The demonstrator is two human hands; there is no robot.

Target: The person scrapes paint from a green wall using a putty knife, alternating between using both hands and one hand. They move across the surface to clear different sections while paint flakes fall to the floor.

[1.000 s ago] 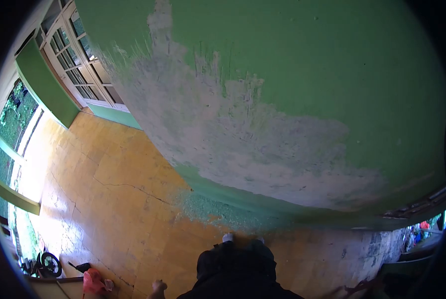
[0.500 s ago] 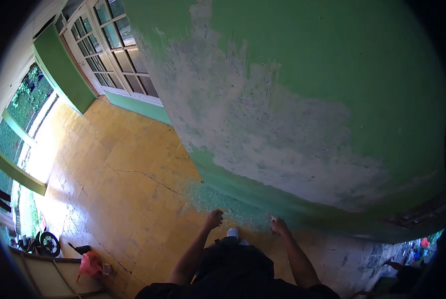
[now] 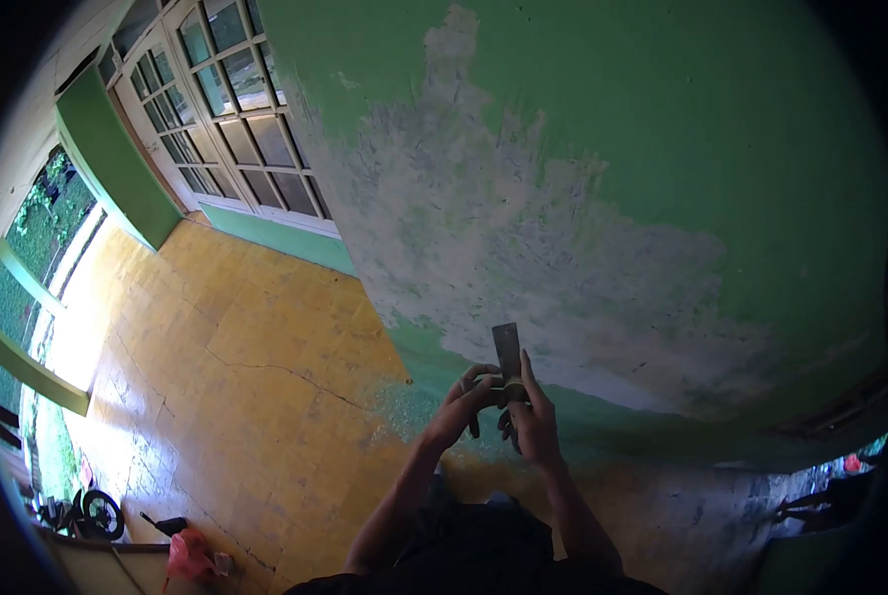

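My right hand [image 3: 534, 426] is closed round the handle of a scraper [image 3: 506, 347], its flat metal blade pointing up before the wall. My left hand [image 3: 462, 405] is bent in close on the left, its curled fingers right at the base of that blade. A dark narrow end [image 3: 474, 426] sticks out below the left fingers; I cannot tell what it belongs to. Behind the blade, the green wall [image 3: 721, 129] carries a large pale patch [image 3: 523, 238] where the paint is off.
Pale green flakes [image 3: 404, 407] lie on the yellow tiled floor [image 3: 265, 337] along the wall's foot. A paned door [image 3: 191, 109] stands at the upper left. A red plastic bag [image 3: 192, 555] and a motorbike wheel [image 3: 102, 514] are at the lower left. Part of another person [image 3: 830, 501] shows at the right edge.
Both hands have risen and come together from low, separate positions. The scraper's blade now shows upright between them. The view has shifted slightly.
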